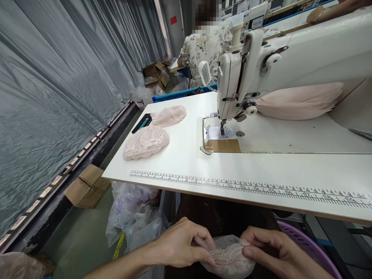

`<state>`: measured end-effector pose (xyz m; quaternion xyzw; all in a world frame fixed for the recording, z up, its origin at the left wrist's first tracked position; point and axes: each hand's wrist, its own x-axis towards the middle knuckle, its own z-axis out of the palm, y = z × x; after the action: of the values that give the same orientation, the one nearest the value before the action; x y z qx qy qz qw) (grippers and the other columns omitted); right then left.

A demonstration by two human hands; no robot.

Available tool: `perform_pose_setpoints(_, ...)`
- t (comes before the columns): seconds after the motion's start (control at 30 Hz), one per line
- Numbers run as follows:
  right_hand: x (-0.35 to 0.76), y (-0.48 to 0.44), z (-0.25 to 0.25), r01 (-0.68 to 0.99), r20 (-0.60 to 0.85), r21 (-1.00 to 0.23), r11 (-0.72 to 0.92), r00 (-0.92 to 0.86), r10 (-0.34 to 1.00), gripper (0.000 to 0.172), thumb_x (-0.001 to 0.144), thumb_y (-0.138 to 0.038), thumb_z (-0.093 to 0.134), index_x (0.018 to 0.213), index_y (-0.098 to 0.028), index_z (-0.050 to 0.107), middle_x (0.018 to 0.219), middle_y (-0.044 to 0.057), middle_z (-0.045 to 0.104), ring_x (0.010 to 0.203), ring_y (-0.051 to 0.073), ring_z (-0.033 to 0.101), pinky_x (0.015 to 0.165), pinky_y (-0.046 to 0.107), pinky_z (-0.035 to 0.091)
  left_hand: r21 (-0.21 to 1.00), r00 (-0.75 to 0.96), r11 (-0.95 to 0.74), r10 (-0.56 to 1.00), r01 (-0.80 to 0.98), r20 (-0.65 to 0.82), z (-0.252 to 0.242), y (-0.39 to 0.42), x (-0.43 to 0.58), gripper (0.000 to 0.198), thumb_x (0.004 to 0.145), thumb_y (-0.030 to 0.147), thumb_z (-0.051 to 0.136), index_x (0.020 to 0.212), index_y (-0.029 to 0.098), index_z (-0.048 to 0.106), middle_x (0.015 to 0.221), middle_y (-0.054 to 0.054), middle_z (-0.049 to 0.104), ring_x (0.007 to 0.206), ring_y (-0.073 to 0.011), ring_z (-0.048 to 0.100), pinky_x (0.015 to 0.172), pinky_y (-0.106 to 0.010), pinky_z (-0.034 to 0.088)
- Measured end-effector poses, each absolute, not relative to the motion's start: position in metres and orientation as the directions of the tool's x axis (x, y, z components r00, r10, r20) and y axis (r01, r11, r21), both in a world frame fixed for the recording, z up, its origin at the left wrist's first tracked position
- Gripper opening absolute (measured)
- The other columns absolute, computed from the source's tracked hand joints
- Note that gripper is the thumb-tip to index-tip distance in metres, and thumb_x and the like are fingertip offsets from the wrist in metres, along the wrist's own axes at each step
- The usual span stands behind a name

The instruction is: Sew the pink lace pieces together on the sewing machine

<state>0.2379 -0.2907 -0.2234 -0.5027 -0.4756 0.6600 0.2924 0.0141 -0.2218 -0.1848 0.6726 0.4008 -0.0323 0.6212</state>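
Below the table's front edge, over my lap, a pale pink lace cup piece (231,257) is stretched between both hands. My left hand (186,242) pinches its left edge between thumb and fingers. At the opposite edge, my right hand (270,248) grips the fabric, thumb on the near side. Sheer mesh shows along the top of the piece, with a scalloped lace band across its middle. Two similar lace cup pieces lie on the table's left end: a nearer one (146,143) and a farther one (169,116).
A white sewing machine (290,58) stands on the white table (180,155), its needle over the metal plate. Pink fabric (302,101) lies under its arm. A dark-and-green item (142,123) sits beside the lace. Plastic bags (133,209), a carton (87,186) and a purple basket (308,248) are below.
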Motion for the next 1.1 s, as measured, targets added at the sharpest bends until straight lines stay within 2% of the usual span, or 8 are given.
perform_pose_setpoints(0.13,0.241,-0.291,-0.225,0.053,-0.399,-0.912,-0.406,-0.342,0.851,0.025,0.072,-0.043,0.070,0.065,-0.020,0.062,0.064,-0.004,0.056,0.064,0.012,0.050,0.062,0.018,0.040,0.812,0.689,0.169,0.451,0.559,-0.568,-0.183,-0.221,0.015,0.017,0.078,0.027,0.063,0.083,0.015,0.073,0.074,-0.003,0.070,0.069,-0.0145,0.063,0.062,-0.018,0.045)
perform_pose_setpoints(0.23,0.240,-0.291,-0.225,0.021,-0.401,-0.907,-0.421,-0.353,0.846,0.025,0.073,-0.044,0.069,0.067,-0.020,0.063,0.065,-0.004,0.058,0.066,0.012,0.052,0.063,0.019,0.040,0.814,0.698,0.234,0.423,0.532,-0.578,-0.187,-0.221,0.016,0.023,0.080,0.034,0.060,0.084,0.014,0.073,0.077,-0.004,0.070,0.070,-0.0133,0.062,0.064,-0.019,0.045)
perform_pose_setpoints(0.4,0.239,-0.291,-0.227,0.012,-0.399,-0.906,-0.423,-0.351,0.847,0.027,0.072,-0.046,0.069,0.066,-0.020,0.063,0.064,-0.003,0.057,0.064,0.013,0.051,0.063,0.020,0.041,0.794,0.701,0.337,0.377,0.505,-0.606,-0.199,-0.222,0.016,0.040,0.065,0.045,0.075,0.091,0.015,0.072,0.072,-0.002,0.069,0.065,-0.0133,0.060,0.065,-0.021,0.046)
perform_pose_setpoints(0.57,0.242,-0.293,-0.226,0.025,-0.424,-0.896,-0.443,-0.343,0.838,0.026,0.072,-0.046,0.069,0.066,-0.021,0.063,0.065,-0.003,0.059,0.065,0.014,0.053,0.063,0.021,0.042,0.818,0.706,0.302,0.413,0.490,-0.575,-0.196,-0.221,0.019,0.037,0.072,0.049,0.068,0.078,0.013,0.074,0.070,-0.004,0.068,0.065,-0.0127,0.059,0.064,-0.020,0.045)
perform_pose_setpoints(0.73,0.243,-0.293,-0.226,0.024,-0.405,-0.906,-0.422,-0.334,0.851,0.035,0.074,-0.054,0.064,0.064,-0.020,0.061,0.061,-0.003,0.056,0.061,0.013,0.051,0.060,0.021,0.042,0.799,0.700,0.352,0.388,0.488,-0.599,-0.201,-0.221,0.018,0.041,0.053,0.042,0.082,0.083,0.015,0.074,0.069,-0.001,0.068,0.063,-0.0133,0.060,0.063,-0.021,0.045)
perform_pose_setpoints(0.93,0.247,-0.296,-0.231,0.079,-0.414,-0.906,-0.416,-0.372,0.831,0.035,0.075,-0.053,0.063,0.065,-0.020,0.059,0.063,-0.003,0.053,0.063,0.013,0.048,0.061,0.021,0.040,0.830,0.701,0.222,0.451,0.512,-0.553,-0.193,-0.221,0.021,0.015,0.072,0.027,0.069,0.079,0.015,0.075,0.071,-0.002,0.070,0.069,-0.0148,0.064,0.063,-0.019,0.046)
perform_pose_setpoints(1.0,0.248,-0.297,-0.230,0.115,-0.406,-0.911,-0.395,-0.403,0.820,0.033,0.076,-0.052,0.062,0.066,-0.021,0.059,0.064,-0.003,0.052,0.064,0.013,0.047,0.062,0.021,0.039,0.837,0.712,0.191,0.451,0.513,-0.539,-0.189,-0.220,0.023,0.013,0.074,0.025,0.067,0.079,0.016,0.075,0.072,-0.002,0.071,0.071,-0.0144,0.064,0.062,-0.017,0.045)
perform_pose_setpoints(1.1,0.245,-0.296,-0.227,0.127,-0.394,-0.917,-0.377,-0.429,0.813,0.029,0.076,-0.050,0.063,0.070,-0.022,0.063,0.068,-0.003,0.055,0.068,0.015,0.050,0.064,0.022,0.039,0.817,0.703,0.216,0.422,0.534,-0.572,-0.189,-0.218,0.023,0.018,0.072,0.031,0.070,0.080,0.016,0.076,0.070,-0.002,0.070,0.066,-0.0136,0.062,0.061,-0.018,0.045)
